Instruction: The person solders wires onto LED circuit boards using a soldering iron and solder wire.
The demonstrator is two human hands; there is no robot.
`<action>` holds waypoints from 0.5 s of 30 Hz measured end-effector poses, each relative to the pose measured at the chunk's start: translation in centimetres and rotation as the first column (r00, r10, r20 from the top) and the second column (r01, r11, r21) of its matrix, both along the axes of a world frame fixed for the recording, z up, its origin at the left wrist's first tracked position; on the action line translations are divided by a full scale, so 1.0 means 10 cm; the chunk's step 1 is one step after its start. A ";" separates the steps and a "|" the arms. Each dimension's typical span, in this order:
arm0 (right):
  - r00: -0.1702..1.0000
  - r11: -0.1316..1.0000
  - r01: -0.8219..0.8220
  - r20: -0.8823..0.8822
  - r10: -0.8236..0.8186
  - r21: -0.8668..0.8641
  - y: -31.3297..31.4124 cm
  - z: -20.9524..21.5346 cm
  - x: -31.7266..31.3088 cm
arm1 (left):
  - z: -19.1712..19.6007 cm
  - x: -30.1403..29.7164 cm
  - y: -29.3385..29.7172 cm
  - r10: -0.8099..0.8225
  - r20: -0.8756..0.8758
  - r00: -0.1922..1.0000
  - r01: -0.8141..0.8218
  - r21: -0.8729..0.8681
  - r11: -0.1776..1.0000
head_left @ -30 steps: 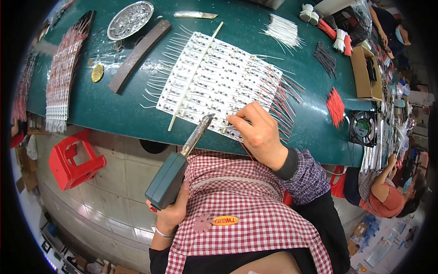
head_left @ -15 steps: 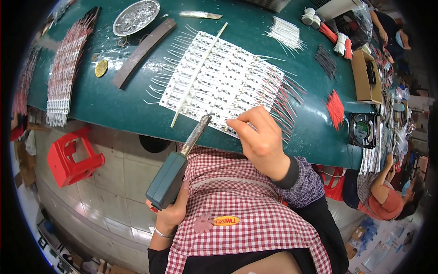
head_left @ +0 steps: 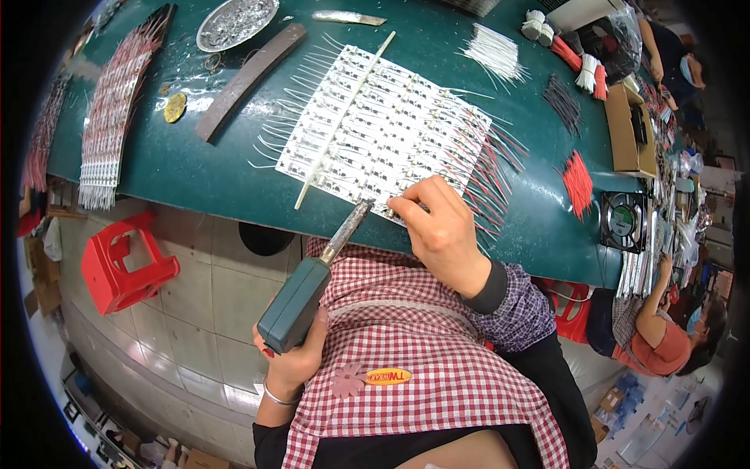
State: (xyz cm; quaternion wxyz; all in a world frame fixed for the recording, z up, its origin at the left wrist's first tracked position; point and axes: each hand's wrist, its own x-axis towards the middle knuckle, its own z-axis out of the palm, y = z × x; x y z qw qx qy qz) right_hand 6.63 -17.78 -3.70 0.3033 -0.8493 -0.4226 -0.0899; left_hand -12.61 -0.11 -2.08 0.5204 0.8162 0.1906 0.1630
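Note:
My left hand is wrapped round the dark green handle of a soldering gun. Its metal tip reaches the near edge of a white circuit board panel, close to my right fingertips. My right hand is in a pinch over that same edge; whatever lies between thumb and forefinger is too small to make out. Rows of small dark parts and white wires cover the panel, with red and white wires sticking out along its right side. A thin pale strip lies across the panel's left part.
On the green table are a metal dish, a brown bar, a yellow lump, and bundles of white wires, black wires and red wires. A small fan stands right. Wired panels lie left.
The soldering gun and my left hand have shifted slightly right, keeping the tip near the panel's near edge. My right hand has moved only a little, still pinched. The whole view has shifted slightly.

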 end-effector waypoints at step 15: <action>0.998 1.000 -0.014 -0.068 0.015 0.011 -0.02 0.00 0.04 | -0.04 -0.03 -0.01 -0.006 -0.004 1.000 0.006 -0.028 1.000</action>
